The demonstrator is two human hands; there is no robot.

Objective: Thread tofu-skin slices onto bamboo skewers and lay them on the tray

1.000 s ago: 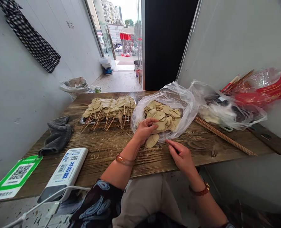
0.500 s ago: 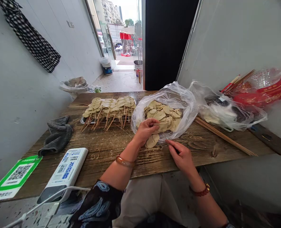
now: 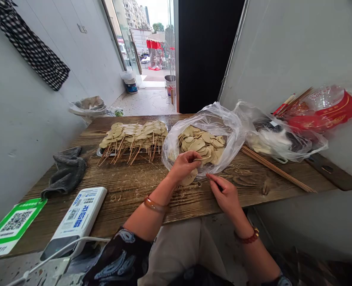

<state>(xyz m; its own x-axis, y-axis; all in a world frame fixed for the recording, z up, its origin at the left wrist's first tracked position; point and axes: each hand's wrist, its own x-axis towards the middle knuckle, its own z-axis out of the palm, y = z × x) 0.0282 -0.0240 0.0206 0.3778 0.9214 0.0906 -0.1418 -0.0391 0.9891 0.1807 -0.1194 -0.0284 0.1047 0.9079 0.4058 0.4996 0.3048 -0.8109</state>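
My left hand [image 3: 185,166] is closed in a pinch on the edge of a thin, pale round slice [image 3: 204,160], held over the front of a clear plastic bag [image 3: 171,137]. Inside the bag lies a heap of similar slices [image 3: 204,141]. Below my left fingers another slice [image 3: 189,179] shows partly; whether it is on a stick, I cannot tell. My right hand [image 3: 226,194] sits lower and to the right, fingers pinching a thin wooden skewer [image 3: 207,174] that points up toward the left hand. Most of the skewer is hidden.
Skewered slices [image 3: 134,135] are piled on a metal tray at the left. Loose skewers [image 3: 278,169] lie on the right, near another plastic bag [image 3: 271,139] and a dark board [image 3: 332,171]. A grey cloth [image 3: 67,171], white device [image 3: 76,218] and QR card [image 3: 13,226] occupy the left.
The view has shifted slightly, so most things sit a little further left. The slice in my left hand has tilted to a more edge-on angle, and less of the skewer shows.
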